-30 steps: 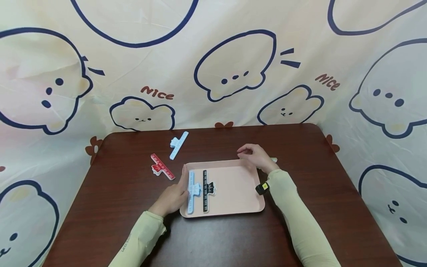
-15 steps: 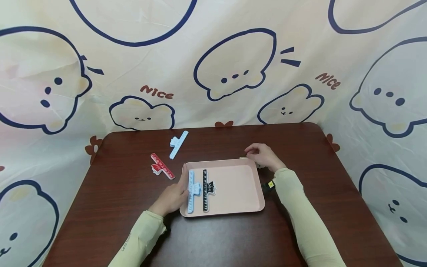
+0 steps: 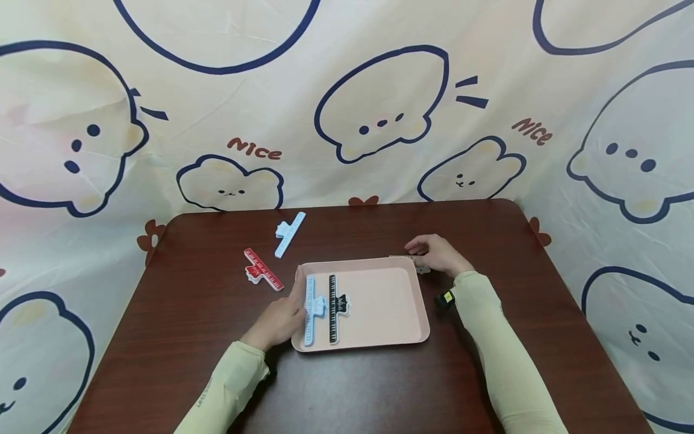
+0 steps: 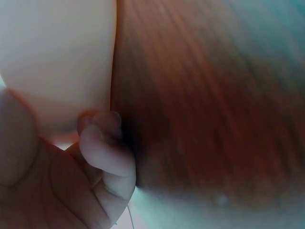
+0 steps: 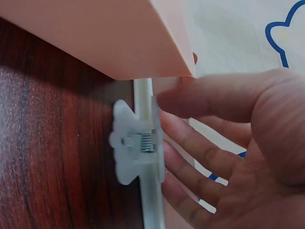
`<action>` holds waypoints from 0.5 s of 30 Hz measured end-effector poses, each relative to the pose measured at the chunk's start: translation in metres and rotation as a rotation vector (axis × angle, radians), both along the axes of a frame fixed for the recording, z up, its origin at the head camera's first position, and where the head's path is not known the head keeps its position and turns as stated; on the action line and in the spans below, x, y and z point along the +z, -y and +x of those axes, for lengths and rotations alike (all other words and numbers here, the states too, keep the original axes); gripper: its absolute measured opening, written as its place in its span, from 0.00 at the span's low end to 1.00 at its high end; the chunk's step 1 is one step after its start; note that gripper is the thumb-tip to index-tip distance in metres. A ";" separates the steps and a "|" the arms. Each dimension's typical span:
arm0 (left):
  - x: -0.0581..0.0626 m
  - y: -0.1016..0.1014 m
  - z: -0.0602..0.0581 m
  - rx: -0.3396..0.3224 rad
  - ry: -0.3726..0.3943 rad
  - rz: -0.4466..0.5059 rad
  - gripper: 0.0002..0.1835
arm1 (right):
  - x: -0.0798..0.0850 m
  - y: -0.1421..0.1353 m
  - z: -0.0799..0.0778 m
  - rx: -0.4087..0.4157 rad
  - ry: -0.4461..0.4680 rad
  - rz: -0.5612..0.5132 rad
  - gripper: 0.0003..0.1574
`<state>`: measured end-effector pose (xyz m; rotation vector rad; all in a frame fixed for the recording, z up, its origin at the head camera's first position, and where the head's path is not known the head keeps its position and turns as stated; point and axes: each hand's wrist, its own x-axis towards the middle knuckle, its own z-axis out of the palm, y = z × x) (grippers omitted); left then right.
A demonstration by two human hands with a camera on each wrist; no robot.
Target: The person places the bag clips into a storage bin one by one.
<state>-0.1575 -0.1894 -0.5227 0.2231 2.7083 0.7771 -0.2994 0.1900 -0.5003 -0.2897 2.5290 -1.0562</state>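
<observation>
My left hand (image 3: 278, 319) grips the left edge of a pink tray (image 3: 382, 307), with curled fingers against the rim in the left wrist view. A light blue ruler-edged clip (image 3: 310, 313) and a black one (image 3: 333, 310) lie side by side in the tray's left half. Behind the tray's far right corner, my right hand (image 3: 438, 255) is at a white ruler-edged clip (image 5: 126, 143), which it partly covers from above. The thumb and fingers lie along one side of that clip in the right wrist view; I cannot tell how firmly they touch it.
On the dark wooden table (image 3: 347, 392), a red clip (image 3: 264, 269) lies left of the tray. Another light blue clip (image 3: 290, 235) lies farther back. A cartoon-printed cloth (image 3: 303, 120) hangs behind the table and along both sides.
My right hand has moved right, away from the tray's far right corner, along the white clip, so the clip's left end now shows. The left hand keeps its place on the tray.
</observation>
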 end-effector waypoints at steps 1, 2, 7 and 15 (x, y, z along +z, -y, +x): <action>0.000 0.000 0.000 0.000 0.002 0.002 0.49 | 0.001 0.000 0.000 0.013 0.002 0.006 0.23; 0.001 0.000 0.000 0.004 0.009 0.006 0.49 | 0.001 0.000 0.000 0.026 0.001 0.013 0.24; 0.001 -0.001 -0.001 0.031 0.055 0.017 0.51 | 0.001 0.000 -0.001 0.067 0.000 0.046 0.26; 0.000 -0.001 -0.002 0.039 0.068 0.014 0.51 | -0.001 -0.004 -0.003 0.107 -0.033 0.086 0.26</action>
